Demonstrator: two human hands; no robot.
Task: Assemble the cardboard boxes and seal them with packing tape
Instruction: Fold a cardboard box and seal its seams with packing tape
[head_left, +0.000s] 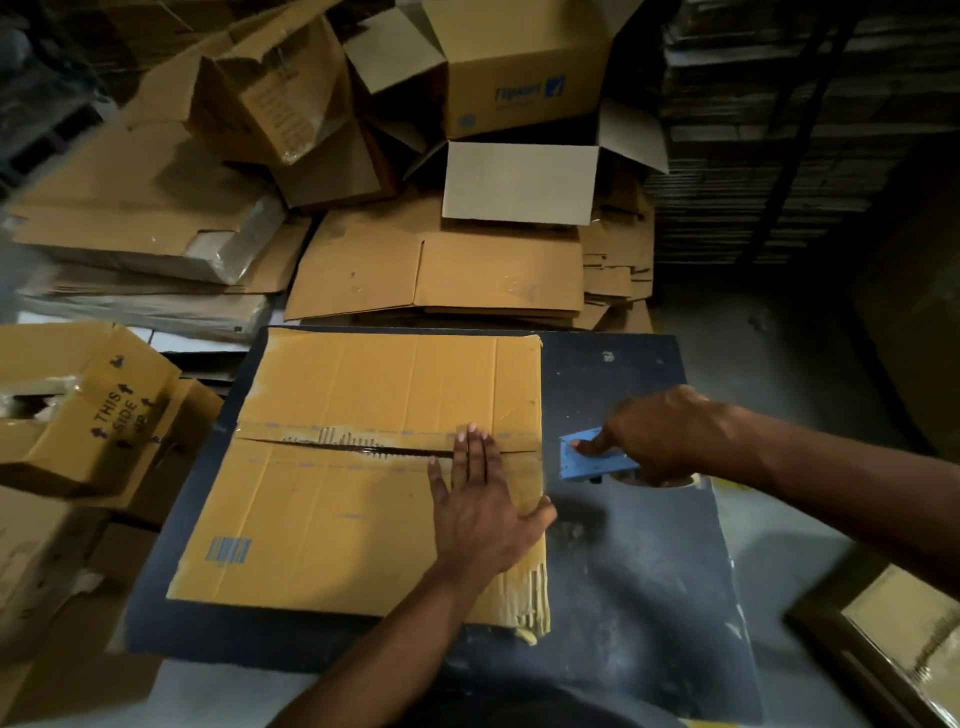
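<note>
A brown cardboard box (332, 499) stands on the dark table (639, 571) with its two top flaps folded shut and a dark seam running across the middle. My left hand (480, 506) presses flat on the flaps at the right end of that seam, fingers straight. Clear tape shines over the seam near my fingertips. My right hand (660, 434) grips a blue tape dispenser (589, 457) just off the box's right edge, with the tape roll partly hidden under the hand.
Flattened cartons (436, 275) lie stacked beyond the table. Open assembled boxes (519, 67) pile up at the back. A box marked "THIS SIDE UP" (88, 410) stands at the left. Tall stacks of flat cardboard (789, 135) fill the right rear. Another carton (904, 639) sits at the lower right.
</note>
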